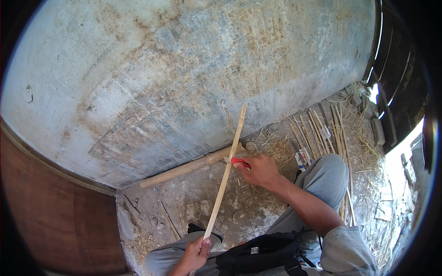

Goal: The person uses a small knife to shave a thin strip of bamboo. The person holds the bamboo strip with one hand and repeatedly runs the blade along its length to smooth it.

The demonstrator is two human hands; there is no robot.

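A long, pale bamboo strip (221, 193) slants up and away from my lap. My left hand (195, 255) is closed round its lower end, thumb on top. My right hand (260, 170) grips a red-handled knife (239, 161), whose short blade lies against the strip above its middle. Most of the knife's handle is hidden by my fingers. The strip's far end stands free in front of the wall.
A thick bamboo pole (184, 170) lies along the foot of the stained wall (193, 83). Several bamboo strips (317, 133) rest on the right among shavings (271, 146). A brown wooden panel (55, 207) stands at left. A black bag (260, 253) sits at my lap.
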